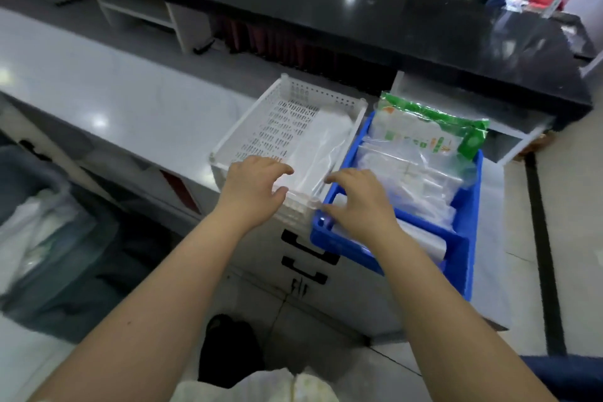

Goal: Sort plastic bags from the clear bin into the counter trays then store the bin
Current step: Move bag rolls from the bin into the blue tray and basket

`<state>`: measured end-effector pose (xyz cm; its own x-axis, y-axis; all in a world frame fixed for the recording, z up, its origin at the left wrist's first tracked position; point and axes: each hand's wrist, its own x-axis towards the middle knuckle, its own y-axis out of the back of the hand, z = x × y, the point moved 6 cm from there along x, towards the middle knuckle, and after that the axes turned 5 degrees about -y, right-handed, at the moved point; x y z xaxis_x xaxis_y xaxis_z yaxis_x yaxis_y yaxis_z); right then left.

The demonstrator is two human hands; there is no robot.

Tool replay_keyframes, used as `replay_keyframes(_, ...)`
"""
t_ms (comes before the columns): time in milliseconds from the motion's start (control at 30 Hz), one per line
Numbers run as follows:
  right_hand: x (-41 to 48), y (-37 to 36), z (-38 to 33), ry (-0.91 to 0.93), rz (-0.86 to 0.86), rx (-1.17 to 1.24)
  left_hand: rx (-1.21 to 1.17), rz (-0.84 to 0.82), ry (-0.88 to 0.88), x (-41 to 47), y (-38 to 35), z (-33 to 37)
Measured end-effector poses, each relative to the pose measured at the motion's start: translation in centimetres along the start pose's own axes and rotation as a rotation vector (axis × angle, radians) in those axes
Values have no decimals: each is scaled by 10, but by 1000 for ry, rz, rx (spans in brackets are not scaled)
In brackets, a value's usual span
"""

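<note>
A white perforated tray (261,114) sits on the grey counter, and a stack of clear plastic bags (321,148) lies along its right side. Touching it on the right stands a blue tray (463,258) full of clear bags, with a green-printed bag (434,127) at its far end. My left hand (253,188) hovers over the white tray's near edge, fingers spread, at the bag stack's near end. Over the blue tray's near left corner is my right hand (357,199), fingers apart and holding nothing that I can see. The clear bin (49,238) stands on the floor at lower left with white bags inside.
A raised black countertop (359,10) runs behind the trays. Below the counter are drawers with black handles (308,250). A white open shelf unit (146,10) stands at the back left. My dark shoe (228,349) is on the tiled floor.
</note>
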<state>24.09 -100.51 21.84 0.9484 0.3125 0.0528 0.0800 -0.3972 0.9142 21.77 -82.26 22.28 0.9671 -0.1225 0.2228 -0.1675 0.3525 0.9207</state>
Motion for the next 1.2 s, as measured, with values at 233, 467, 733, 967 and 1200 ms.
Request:
replay_keyframes(233,60,-56,-172,410,10,-108,78,89,265,-56,60,-136)
replay_keyframes(467,105,-152,-378,715,-38,-169,181,173,530,-152,140,-321)
replay_keyframes(733,126,-293,-576,886,-228,-76,145,73,870,-280,163,-516)
replay_keyframes(967,144,-399,-647,915,-440,-77,14,68,1081,-339,147,-622)
replay_keyframes(1200,206,-516,-715,886,-626,-22,-78,-32,1286,-357,105,-728)
